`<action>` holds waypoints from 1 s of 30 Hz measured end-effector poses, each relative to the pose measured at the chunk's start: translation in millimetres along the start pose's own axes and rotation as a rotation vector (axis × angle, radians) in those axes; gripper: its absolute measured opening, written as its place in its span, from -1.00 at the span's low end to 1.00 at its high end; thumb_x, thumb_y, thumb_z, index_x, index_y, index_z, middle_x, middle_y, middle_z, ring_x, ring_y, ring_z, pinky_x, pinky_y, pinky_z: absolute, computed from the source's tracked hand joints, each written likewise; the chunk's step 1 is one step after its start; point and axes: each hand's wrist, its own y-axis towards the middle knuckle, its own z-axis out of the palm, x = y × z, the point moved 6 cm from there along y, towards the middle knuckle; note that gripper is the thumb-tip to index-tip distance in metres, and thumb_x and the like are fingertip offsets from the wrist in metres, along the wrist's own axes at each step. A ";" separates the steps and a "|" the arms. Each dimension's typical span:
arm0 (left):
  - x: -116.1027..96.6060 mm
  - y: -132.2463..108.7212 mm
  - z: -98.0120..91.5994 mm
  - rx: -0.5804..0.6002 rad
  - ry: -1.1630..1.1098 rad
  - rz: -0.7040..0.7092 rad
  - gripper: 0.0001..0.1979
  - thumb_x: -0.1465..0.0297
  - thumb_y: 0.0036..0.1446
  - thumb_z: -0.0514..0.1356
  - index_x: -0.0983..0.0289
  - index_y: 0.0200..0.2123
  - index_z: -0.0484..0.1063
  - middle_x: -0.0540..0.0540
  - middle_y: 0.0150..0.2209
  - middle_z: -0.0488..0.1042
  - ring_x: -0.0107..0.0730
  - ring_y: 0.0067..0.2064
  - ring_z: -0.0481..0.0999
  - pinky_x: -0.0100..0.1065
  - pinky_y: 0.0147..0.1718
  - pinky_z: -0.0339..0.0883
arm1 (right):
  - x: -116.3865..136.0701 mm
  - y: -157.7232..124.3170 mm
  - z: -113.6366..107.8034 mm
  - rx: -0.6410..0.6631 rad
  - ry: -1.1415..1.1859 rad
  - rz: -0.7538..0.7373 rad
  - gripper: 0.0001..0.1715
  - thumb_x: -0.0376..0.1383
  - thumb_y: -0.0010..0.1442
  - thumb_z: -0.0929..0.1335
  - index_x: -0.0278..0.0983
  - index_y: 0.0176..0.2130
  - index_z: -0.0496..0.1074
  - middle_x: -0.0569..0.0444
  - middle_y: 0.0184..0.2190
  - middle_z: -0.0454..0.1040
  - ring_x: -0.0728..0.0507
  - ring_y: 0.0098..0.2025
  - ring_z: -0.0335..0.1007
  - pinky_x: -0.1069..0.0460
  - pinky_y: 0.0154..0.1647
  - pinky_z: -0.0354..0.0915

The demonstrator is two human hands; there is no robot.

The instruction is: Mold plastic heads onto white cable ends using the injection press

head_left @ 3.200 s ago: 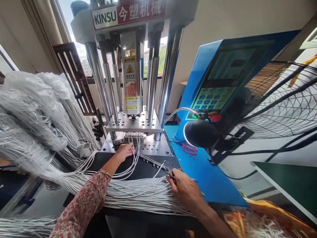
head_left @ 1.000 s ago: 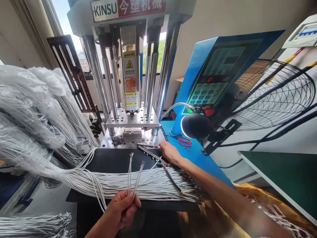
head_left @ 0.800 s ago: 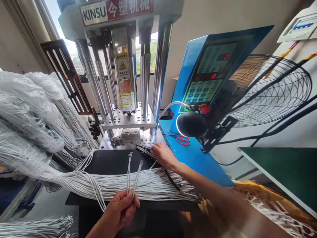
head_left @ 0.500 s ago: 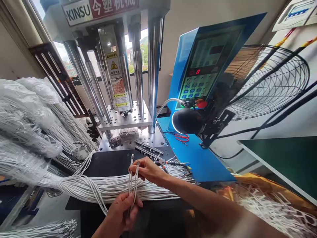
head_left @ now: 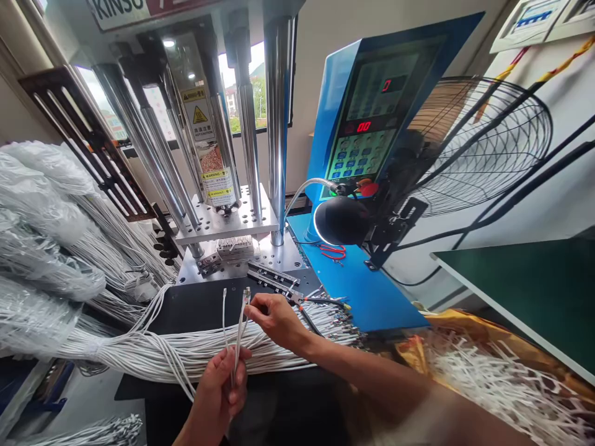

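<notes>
My left hand [head_left: 219,385] is closed round the lower part of two or three white cable ends [head_left: 233,322] that stand upright from it. My right hand [head_left: 275,317] pinches the moulded tip of one of those cable ends near the top. Both hands hover over a thick bundle of white cables [head_left: 186,353] laid across the black work plate [head_left: 195,303]. Behind them stands the moulding press [head_left: 223,217] with its metal die block [head_left: 235,248].
Bagged heaps of white cables [head_left: 41,248] fill the left. Pliers with red-and-yellow handles [head_left: 316,302] lie on the plate at right. A blue control panel [head_left: 367,136], a black lamp [head_left: 339,220], a wire fan guard [head_left: 478,136] and white scrap pieces [head_left: 483,384] stand at right.
My right hand left the pliers and tooling by the press and came to the cable tips. My left hand, earlier at the die, now holds the cable ends upright.
</notes>
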 end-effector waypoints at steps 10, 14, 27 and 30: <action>2.9 5.7 -7.0 -0.097 0.001 0.000 -0.54 0.08 -0.01 0.39 0.31 -0.20 0.45 -0.21 -0.67 0.06 -0.72 -0.71 -0.16 -0.58 -0.79 -0.25 | -11.0 -4.4 1.9 -0.037 0.058 0.038 -0.59 -0.20 0.17 0.35 -0.28 -0.62 0.22 0.21 -0.64 0.22 0.02 -0.54 0.07 0.08 -0.49 -0.02; 1.3 10.1 -9.1 -0.171 0.057 0.068 -0.54 0.08 -0.02 0.39 0.33 -0.22 0.50 -0.08 -0.59 0.34 -0.63 -0.65 0.22 -0.57 -0.73 0.10 | -15.0 -5.0 -1.6 -0.069 0.066 0.031 -0.59 -0.21 0.18 0.35 -0.27 -0.62 0.24 0.21 -0.64 0.23 0.02 -0.54 0.09 0.08 -0.48 0.01; -150.9 -7.5 -39.5 -0.295 0.039 0.546 -0.83 0.38 0.26 0.16 0.34 -0.24 0.51 -0.03 -0.49 0.40 -0.70 -0.65 0.16 -0.65 -0.76 0.10 | -42.6 -20.6 -57.4 -0.234 0.221 0.146 -0.58 -0.12 0.19 0.34 -0.26 -0.60 0.26 0.19 -0.64 0.21 0.01 -0.58 0.11 0.08 -0.54 0.07; -203.4 -9.9 -25.0 -0.235 0.105 0.683 -0.66 0.46 0.39 -0.08 0.32 -0.24 0.50 -0.05 -0.51 0.31 -0.70 -0.64 0.08 -0.69 -0.74 0.07 | -56.8 -30.6 -74.0 -0.272 0.343 0.220 -0.59 -0.05 0.21 0.32 -0.25 -0.53 0.28 0.22 -0.66 0.19 0.02 -0.67 0.11 0.09 -0.65 0.04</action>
